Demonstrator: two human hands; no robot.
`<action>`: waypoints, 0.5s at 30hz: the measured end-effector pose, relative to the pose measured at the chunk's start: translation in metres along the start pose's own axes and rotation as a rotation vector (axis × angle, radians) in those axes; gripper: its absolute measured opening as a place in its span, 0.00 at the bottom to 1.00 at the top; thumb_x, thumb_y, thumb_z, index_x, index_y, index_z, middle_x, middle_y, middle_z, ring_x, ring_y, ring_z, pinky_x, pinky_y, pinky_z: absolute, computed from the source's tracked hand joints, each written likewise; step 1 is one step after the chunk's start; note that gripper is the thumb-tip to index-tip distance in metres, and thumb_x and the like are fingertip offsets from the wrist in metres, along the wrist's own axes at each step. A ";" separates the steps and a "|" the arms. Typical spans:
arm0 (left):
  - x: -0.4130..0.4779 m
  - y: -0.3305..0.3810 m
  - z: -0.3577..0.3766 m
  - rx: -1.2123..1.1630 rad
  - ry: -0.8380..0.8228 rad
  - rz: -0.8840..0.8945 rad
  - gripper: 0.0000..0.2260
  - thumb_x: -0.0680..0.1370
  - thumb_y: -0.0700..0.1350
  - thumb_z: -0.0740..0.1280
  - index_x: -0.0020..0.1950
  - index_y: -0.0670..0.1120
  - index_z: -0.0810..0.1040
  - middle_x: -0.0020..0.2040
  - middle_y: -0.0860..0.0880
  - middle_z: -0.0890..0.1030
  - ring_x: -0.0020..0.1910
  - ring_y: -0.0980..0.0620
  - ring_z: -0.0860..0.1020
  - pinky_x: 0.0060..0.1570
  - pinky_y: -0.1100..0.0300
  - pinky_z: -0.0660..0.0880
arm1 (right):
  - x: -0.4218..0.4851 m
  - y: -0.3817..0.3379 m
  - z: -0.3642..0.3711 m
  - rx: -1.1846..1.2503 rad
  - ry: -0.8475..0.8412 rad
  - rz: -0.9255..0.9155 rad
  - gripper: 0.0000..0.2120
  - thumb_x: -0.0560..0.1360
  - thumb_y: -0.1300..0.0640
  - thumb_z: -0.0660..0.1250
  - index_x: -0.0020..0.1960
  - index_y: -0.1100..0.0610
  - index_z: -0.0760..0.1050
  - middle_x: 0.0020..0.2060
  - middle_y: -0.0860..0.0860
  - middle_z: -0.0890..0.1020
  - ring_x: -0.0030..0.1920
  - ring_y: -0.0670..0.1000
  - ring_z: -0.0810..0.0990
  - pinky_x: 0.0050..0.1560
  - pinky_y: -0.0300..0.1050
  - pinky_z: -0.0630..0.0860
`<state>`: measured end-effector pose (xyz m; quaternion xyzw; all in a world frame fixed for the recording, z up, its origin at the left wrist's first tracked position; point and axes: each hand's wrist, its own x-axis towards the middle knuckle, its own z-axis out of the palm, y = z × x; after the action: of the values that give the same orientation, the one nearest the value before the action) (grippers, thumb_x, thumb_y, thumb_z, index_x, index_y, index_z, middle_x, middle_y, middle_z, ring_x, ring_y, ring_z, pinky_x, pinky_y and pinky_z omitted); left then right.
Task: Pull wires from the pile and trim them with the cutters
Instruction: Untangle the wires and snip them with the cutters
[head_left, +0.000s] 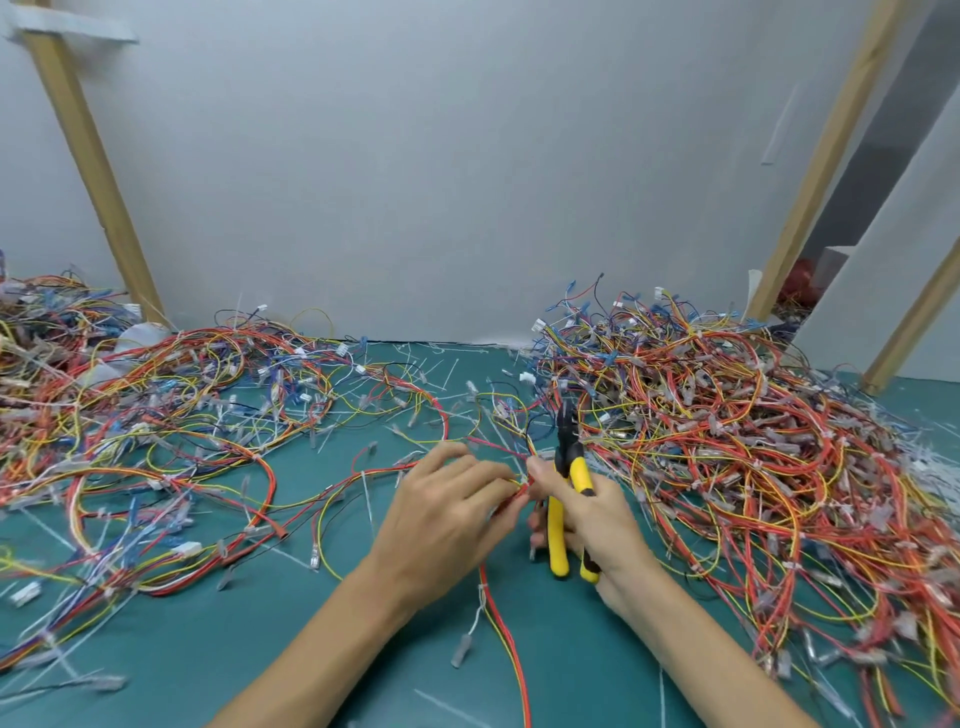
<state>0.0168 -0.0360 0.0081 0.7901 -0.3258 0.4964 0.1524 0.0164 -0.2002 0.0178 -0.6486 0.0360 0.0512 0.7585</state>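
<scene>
Red and yellow wires (522, 488) are pinched by the left hand (441, 514); yellow-handled cutters (556, 530) are clasped by the right hand (597, 514).

Bare teal counter (244, 639) lies open near the front and in a narrow strip running back to the white wall (441, 182), hemmed by a low spread of tangled coloured wires (156, 415) left and a taller red-and-orange wire heap (727, 441) right.
</scene>
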 end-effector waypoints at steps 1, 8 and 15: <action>0.000 0.001 0.000 -0.021 0.000 0.017 0.08 0.77 0.45 0.69 0.39 0.45 0.82 0.42 0.52 0.83 0.35 0.51 0.77 0.48 0.57 0.75 | 0.002 -0.001 -0.003 0.037 -0.023 0.021 0.18 0.65 0.47 0.75 0.45 0.61 0.79 0.33 0.53 0.82 0.29 0.52 0.79 0.28 0.46 0.78; -0.004 0.017 0.002 -0.245 -0.154 -0.162 0.11 0.75 0.49 0.70 0.37 0.43 0.76 0.42 0.51 0.81 0.39 0.51 0.78 0.44 0.61 0.75 | 0.011 -0.002 -0.017 0.271 -0.172 0.125 0.16 0.64 0.62 0.74 0.51 0.59 0.79 0.35 0.54 0.78 0.31 0.49 0.76 0.29 0.43 0.75; -0.001 0.032 0.004 -1.204 -0.454 -1.078 0.20 0.73 0.51 0.72 0.57 0.42 0.70 0.42 0.43 0.85 0.31 0.46 0.83 0.37 0.54 0.80 | 0.013 -0.003 -0.024 0.459 -0.271 0.165 0.16 0.69 0.66 0.68 0.56 0.60 0.76 0.33 0.52 0.78 0.29 0.49 0.74 0.29 0.45 0.74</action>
<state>-0.0015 -0.0615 0.0025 0.7020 -0.1355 -0.0740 0.6952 0.0304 -0.2243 0.0151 -0.4421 -0.0023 0.1896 0.8767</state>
